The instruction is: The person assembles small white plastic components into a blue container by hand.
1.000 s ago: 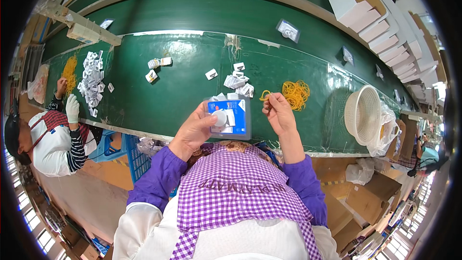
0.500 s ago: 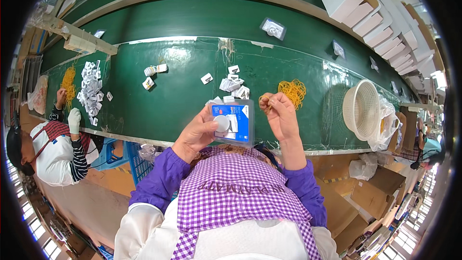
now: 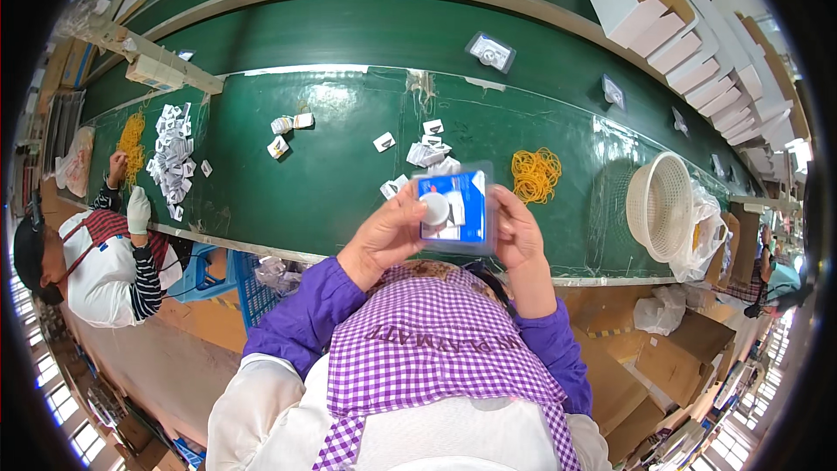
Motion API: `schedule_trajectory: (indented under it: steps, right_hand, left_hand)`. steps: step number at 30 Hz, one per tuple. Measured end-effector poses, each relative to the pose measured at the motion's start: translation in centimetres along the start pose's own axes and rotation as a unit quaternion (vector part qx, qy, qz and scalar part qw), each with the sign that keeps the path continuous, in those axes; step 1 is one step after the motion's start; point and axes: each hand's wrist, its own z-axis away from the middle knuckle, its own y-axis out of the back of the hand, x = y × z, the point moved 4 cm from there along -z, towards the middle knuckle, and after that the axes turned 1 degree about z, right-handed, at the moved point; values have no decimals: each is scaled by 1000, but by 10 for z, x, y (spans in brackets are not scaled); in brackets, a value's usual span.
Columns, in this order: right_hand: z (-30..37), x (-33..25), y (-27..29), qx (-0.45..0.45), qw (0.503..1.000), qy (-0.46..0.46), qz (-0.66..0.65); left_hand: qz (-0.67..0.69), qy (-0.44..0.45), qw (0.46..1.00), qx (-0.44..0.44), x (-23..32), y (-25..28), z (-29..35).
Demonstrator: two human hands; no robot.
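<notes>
A clear plastic blister pack [image 3: 472, 201] with a blue card stands tilted before me, a round white piece [image 3: 432, 209] and a small white folded paper inside it. My left hand [image 3: 384, 234] grips its left side, thumb on the front. At the right edge is my right hand [image 3: 520, 234], closed around the pack's side, with some fingertips hidden behind it. Just beyond the pack lies a loose heap of small white folded papers [image 3: 427, 154]. A pile of yellow rubber bands [image 3: 535, 176] sits beyond my right hand.
A white plastic basket [image 3: 660, 208] and a plastic bag [image 3: 704, 231] stand at the right. Several blister packs [image 3: 490, 53] lie along the far green belt. At the left, a co-worker [image 3: 109, 266] sits by another paper heap [image 3: 173, 157] and rubber bands [image 3: 132, 146].
My right hand has moved from beside the pack, where it pinched what looks like a rubber band, onto the pack's right edge. The pack has shifted right and slightly up.
</notes>
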Motion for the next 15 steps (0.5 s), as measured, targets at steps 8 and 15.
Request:
schedule_trajectory:
  steps: [8, 15]
  right_hand:
    - [42, 7, -40, -119, 988, 66, -71]
    - [14, -19, -34, 20, 881, 231, 412]
  left_hand:
    - [-217, -136, 953, 163, 22, 1, -6]
    - [-428, -157, 875, 164, 21, -4, -13]
